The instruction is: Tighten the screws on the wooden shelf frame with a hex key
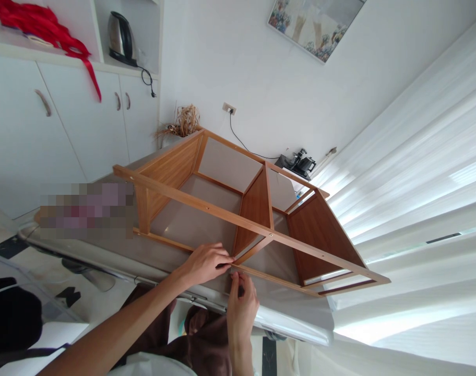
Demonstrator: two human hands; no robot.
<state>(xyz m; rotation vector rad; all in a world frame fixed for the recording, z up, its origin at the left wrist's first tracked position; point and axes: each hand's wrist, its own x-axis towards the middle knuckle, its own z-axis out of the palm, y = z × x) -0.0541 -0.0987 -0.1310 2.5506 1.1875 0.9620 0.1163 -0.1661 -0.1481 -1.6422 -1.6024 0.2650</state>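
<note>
The wooden shelf [257, 209] lies tipped on its side on a grey table [159, 256], in the middle of my view, its open frame facing me and its long rails running from the left down to the right. My left hand [206, 263] rests on the near bottom rail, fingers curled over it just where the middle divider [256, 209] meets it. My right hand [241, 303] comes up from below, right beside the left, fingertips pinched at the same joint under the rail; whether it holds some small part there I cannot tell. Pale back panels [226, 164] show through the frame. Beyond the far end of the shelf a dried plant [183, 121] stands by the wall, and a black device [298, 163] sits at the far right, its cord running to a socket [229, 108]. On the left are white cabinets [66, 120] with a kettle [120, 36] and red ribbon [46, 26] above. White curtains [418, 183] fill the right side, and a picture [314, 23] hangs high on the wall.
</note>
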